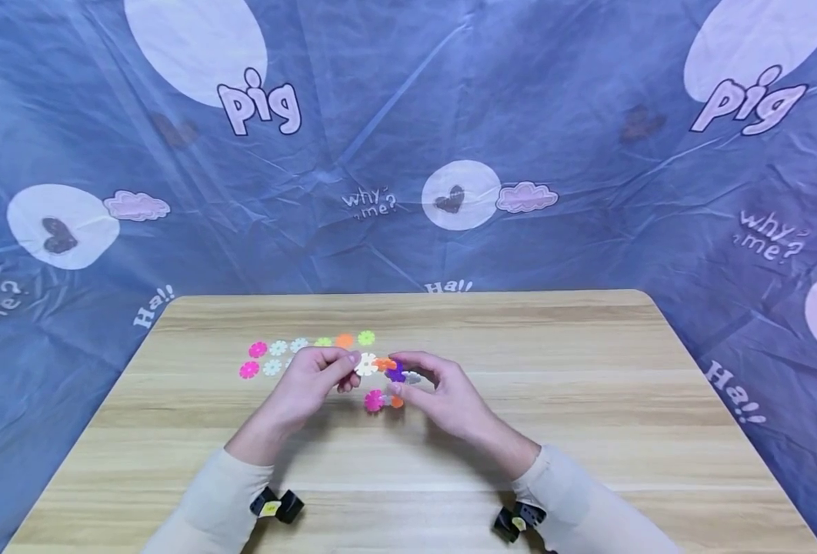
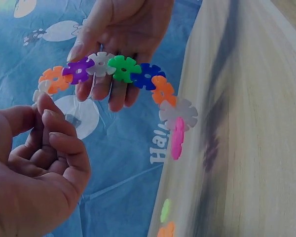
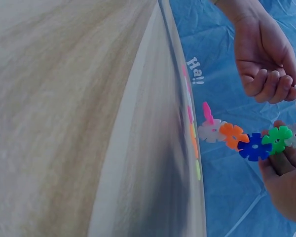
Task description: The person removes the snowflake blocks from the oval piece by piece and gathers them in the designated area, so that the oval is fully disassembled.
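Note:
A curved chain of notched flower-shaped plastic discs (image 2: 124,68) hangs in the air between both hands, pushed together edge to edge. Its colours run white, orange, purple, whitish, green, dark blue (image 3: 255,146), orange, translucent white and pink (image 1: 375,400). With thumb and fingertips my left hand (image 1: 315,378) pinches the white disc (image 1: 366,365) at one end. My right hand (image 1: 452,396) holds the chain near the purple disc (image 2: 79,70), thumb in front and fingers behind the whitish and green ones. The pink end dangles free, standing at an angle to its neighbour.
Loose discs lie in rows on the wooden table (image 1: 554,431) beyond and left of the hands, among them a pink disc (image 1: 249,370), a pale blue disc (image 1: 278,348), and an orange disc (image 1: 344,340). A blue printed cloth (image 1: 395,115) hangs behind the table.

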Tool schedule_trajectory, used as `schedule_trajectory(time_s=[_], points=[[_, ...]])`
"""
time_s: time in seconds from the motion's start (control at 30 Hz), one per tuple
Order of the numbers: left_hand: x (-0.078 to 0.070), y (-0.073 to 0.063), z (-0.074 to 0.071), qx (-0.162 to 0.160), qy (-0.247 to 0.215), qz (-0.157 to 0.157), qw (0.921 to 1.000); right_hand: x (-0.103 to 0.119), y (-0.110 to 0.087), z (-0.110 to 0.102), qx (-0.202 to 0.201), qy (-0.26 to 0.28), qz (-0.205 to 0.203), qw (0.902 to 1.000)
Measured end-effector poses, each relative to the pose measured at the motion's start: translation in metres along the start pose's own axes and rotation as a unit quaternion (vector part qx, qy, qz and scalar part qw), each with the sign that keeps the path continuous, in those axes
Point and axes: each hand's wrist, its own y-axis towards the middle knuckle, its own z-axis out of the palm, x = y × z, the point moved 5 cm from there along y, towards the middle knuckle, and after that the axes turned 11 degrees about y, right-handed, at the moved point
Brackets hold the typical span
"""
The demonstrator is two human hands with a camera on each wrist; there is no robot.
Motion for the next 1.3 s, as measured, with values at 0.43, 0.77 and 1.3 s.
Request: schedule_trajectory(time_s=[0.43,0.77,1.3], points=[[-0.010,-0.008,0.013,-0.064,-0.015,0.000,0.9978,0.004,-0.002,-0.001,-0.011,-0.002,-0.025,0.9996],[-0.008,-0.012,0.024,-0.087,-0.084,-0.036,0.9920,0.002,-0.001,0.002,-0.001,0.004,-0.034,0.9994],[-0.013,-0.013,0.024,-0.115,-0.070,-0.070,0.9884,-0.001,-0.001,0.006,-0.009,-0.009,-0.016,0.9998]])
